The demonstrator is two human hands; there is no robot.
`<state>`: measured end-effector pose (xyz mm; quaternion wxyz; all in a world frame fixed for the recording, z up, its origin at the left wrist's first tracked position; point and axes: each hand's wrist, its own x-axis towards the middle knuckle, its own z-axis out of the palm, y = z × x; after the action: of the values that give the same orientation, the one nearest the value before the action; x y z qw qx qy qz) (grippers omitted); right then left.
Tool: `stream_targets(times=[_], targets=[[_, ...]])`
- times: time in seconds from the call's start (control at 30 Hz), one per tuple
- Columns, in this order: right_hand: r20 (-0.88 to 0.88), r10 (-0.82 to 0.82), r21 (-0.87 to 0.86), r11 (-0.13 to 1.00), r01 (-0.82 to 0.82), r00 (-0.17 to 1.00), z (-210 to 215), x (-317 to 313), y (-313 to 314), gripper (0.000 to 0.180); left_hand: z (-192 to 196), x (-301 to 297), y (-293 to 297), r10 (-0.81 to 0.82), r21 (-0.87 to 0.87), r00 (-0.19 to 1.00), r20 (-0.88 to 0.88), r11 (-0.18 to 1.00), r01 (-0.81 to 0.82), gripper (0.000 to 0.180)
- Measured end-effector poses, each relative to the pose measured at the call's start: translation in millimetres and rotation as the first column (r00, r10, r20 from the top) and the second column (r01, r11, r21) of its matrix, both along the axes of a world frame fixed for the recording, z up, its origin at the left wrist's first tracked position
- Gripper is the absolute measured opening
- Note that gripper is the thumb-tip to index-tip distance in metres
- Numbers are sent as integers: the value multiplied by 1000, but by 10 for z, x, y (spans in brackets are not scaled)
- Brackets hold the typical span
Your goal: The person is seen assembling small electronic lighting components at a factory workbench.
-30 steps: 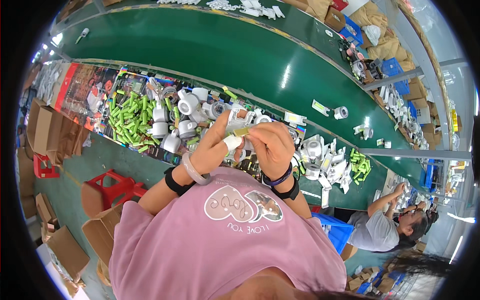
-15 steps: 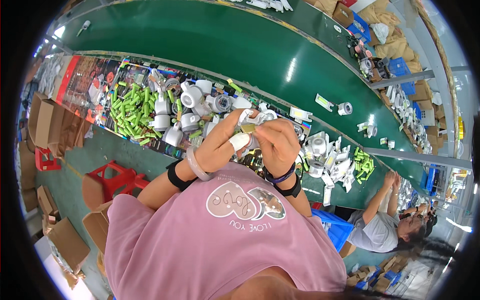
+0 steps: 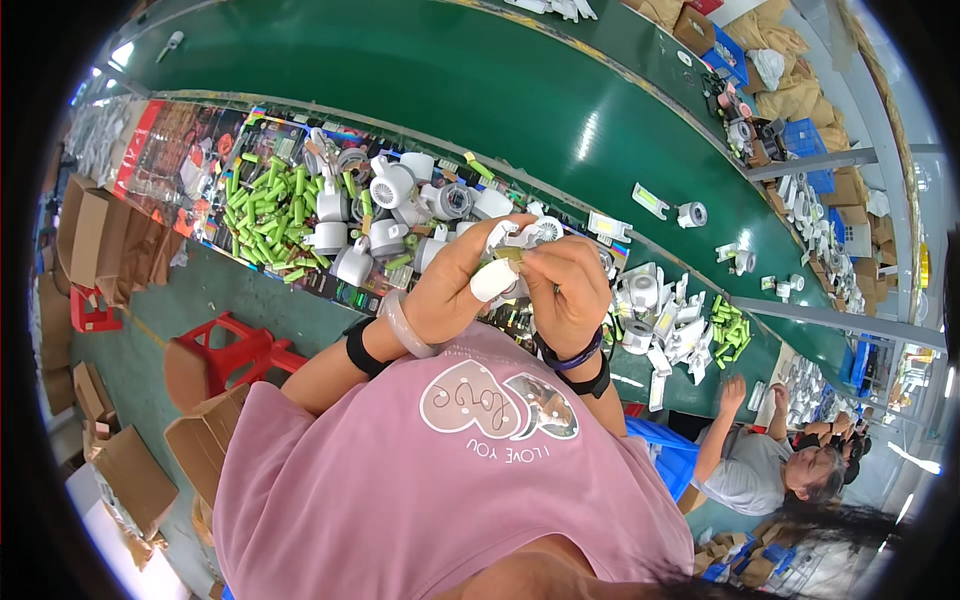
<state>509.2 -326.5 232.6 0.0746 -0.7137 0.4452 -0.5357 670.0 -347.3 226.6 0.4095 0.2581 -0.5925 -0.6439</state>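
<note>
Both my hands meet in front of my chest at the bench edge. My left hand [image 3: 456,283], with a white wrap on one finger, is closed round a white plastic housing [image 3: 522,236]. Against that housing my right hand [image 3: 568,287] pinches a small yellowish flat piece [image 3: 509,254]; its exact kind is hard to make out. My fingers hide the lower part of the housing. Just beyond lie white round fan-like housings [image 3: 391,184] and a pile of green cylindrical battery cells [image 3: 272,215].
A green conveyor belt [image 3: 400,75] runs beyond the bench, with a few white parts [image 3: 692,215] on it. More white housings [image 3: 650,310] and green cells [image 3: 731,330] lie to the right. A co-worker [image 3: 745,465] sits at right; a red stool [image 3: 225,355] and cartons stand left.
My hands stay together with the housing, shifting slightly, and the wrapped finger has turned more into view. The co-worker's hands have moved apart.
</note>
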Motion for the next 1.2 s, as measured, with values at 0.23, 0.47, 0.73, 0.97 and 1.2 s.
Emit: stream_targets(times=[0.23, 0.47, 0.73, 0.97, 1.2], targets=[[-20, -43, 37, 998, 44, 999, -10, 52, 67, 22, -14, -6, 32, 52, 13, 998, 40, 999, -52, 40], [-22, -94, 68, 993, 95, 995, -51, 59, 76, 22, -76, -32, 13, 68, 49, 996, 50, 996, -70, 35], [6, -115, 72, 991, 114, 993, -213, 27, -220, 13, -230, -44, -264, 123, 12, 980, 159, 992, -127, 33], [17, -85, 349, 934, 74, 996, -609, -504, -1049, 7, -540, -176, -615, 177, 435, 982, 68, 880, -189, 52], [-203, -269, 536, 774, 337, 942, -1360, -1198, -2096, 11, -861, -99, -702, -50, 392, 967, 251, 918, -54, 37]])
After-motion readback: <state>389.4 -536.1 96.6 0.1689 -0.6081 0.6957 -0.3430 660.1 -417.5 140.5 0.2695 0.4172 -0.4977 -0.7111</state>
